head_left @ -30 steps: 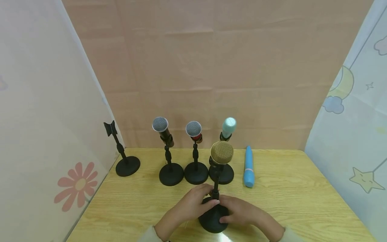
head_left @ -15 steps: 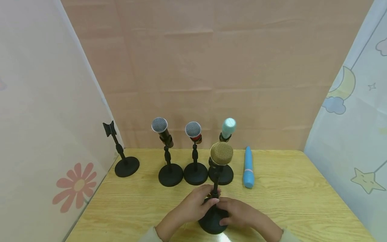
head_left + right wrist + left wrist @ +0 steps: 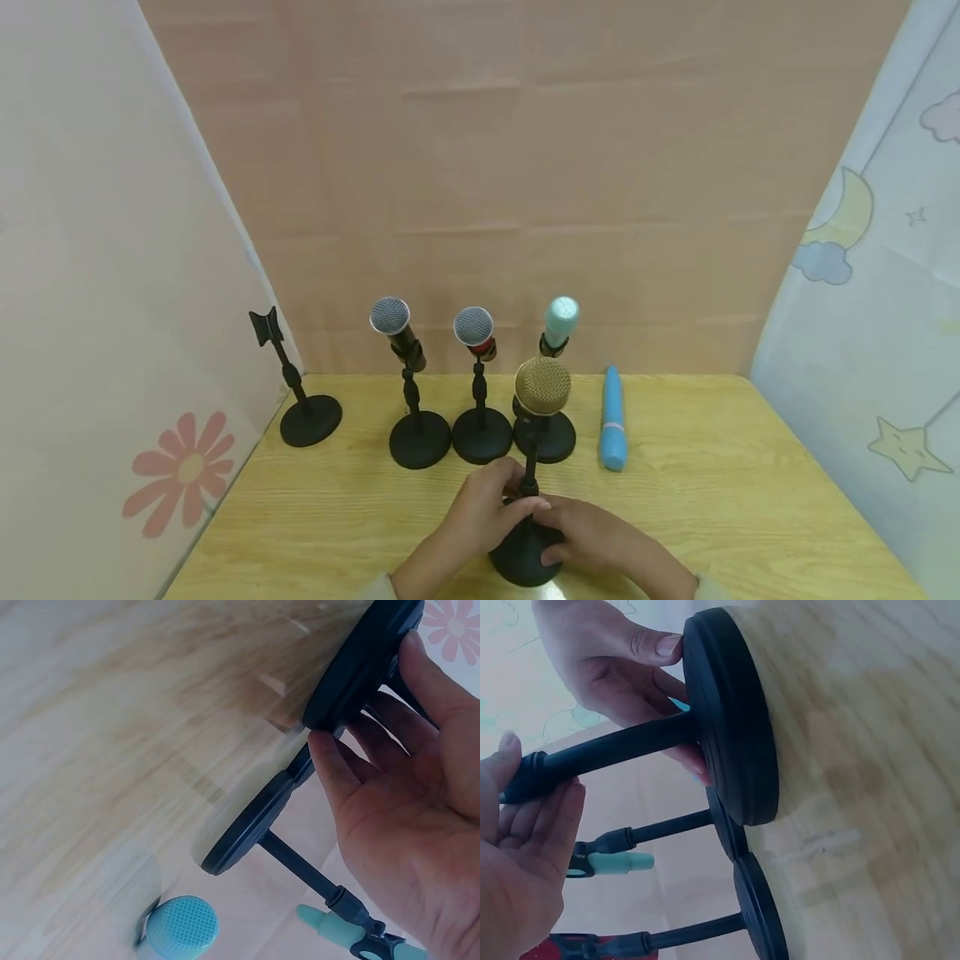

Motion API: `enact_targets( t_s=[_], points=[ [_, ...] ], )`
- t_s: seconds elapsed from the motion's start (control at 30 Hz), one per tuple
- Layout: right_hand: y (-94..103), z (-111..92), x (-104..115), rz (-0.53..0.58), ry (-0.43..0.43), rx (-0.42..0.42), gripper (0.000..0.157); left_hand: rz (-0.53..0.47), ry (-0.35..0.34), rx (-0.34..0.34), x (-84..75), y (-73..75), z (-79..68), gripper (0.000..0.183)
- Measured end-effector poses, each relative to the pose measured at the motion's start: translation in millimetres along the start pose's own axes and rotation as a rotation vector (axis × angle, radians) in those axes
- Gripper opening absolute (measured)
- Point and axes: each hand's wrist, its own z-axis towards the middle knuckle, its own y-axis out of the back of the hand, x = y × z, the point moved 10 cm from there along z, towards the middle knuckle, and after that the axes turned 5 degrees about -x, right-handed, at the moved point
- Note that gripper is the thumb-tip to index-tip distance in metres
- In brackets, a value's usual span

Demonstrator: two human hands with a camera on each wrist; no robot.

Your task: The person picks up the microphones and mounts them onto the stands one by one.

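At the near middle of the table, a gold-headed microphone (image 3: 543, 386) sits in a black desk stand (image 3: 523, 560), which is upright. My left hand (image 3: 480, 518) grips the stand's post, thumb and fingers around the collar in the left wrist view. Lower down, my right hand (image 3: 592, 536) holds the round base; in the right wrist view its thumb is on the top side and fingertips touch the rim. The microphone's handle is mostly hidden behind its head in the head view. Whether the base fully touches the table is hard to tell.
Behind stand a black microphone (image 3: 405, 340), a red microphone (image 3: 482, 348) and a mint microphone (image 3: 561, 320), each on a black stand. A blue microphone (image 3: 613, 421) lies on the table (image 3: 720, 483) to the right. A bare stand (image 3: 311, 420) is far left.
Both hands keep the same hold on the stand with the gold-headed microphone. The whole head view has shifted slightly, with the scene a little lower and further left.
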Motion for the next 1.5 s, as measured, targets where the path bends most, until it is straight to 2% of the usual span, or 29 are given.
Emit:
enact_targets(
  t_s=[0.07, 0.17, 0.3, 0.43, 0.53, 0.7, 0.77, 0.93, 1.13, 1.23, 1.33, 1.5],
  points=[
    [0.6, 1, 0, 0.001, -0.004, 0.000, 0.043, -0.028, 0.031, -0.026, 2.8, 1.2, 0.6, 0.027],
    [0.1, 1, -1, 0.008, -0.012, 0.002, 0.042, -0.044, 0.041, -0.052, 3.4, 2.3, 1.3, 0.029],
    [0.3, 0, -3, 0.032, -0.026, 0.002, 0.053, -0.039, 0.044, -0.084, 5.2, 2.0, 2.9, 0.033],
    [2.2, -2, -2, 0.041, -0.006, -0.012, 0.055, -0.028, 0.040, -0.100, 6.9, 1.0, 3.7, 0.040],
    [2.5, -3, -1, 0.039, 0.002, -0.014, 0.053, -0.043, 0.014, -0.081, 5.5, 0.1, 2.9, 0.042],
    [1.7, -2, -2, 0.029, 0.005, 0.002, 0.052, -0.087, -0.087, -0.004, -4.0, -2.2, 0.0, 0.023],
    [2.1, -1, -1, 0.026, 0.022, 0.000, 0.053, -0.087, -0.114, 0.014, -6.1, -2.4, -1.2, 0.022],
    [1.8, -1, 1, 0.041, 0.024, 0.006, 0.057, -0.071, -0.088, 0.016, -2.3, -2.0, -2.0, 0.025],
    [1.6, -1, 0, 0.027, 0.011, 0.007, 0.057, -0.112, -0.072, 0.024, -3.1, 0.2, -0.9, 0.029],
    [1.1, -1, -1, 0.015, 0.008, 0.017, 0.055, -0.115, -0.105, 0.025, -5.1, 7.1, 1.1, 0.031],
    [0.0, 1, -2, 0.027, -0.011, 0.036, 0.053, -0.110, -0.166, -0.001, -10.3, 19.6, 5.1, 0.031],
    [-0.4, 2, 0, 0.050, 0.003, 0.030, 0.050, -0.106, -0.295, -0.122, -28.6, 48.7, 14.6, 0.031]
  ],
)
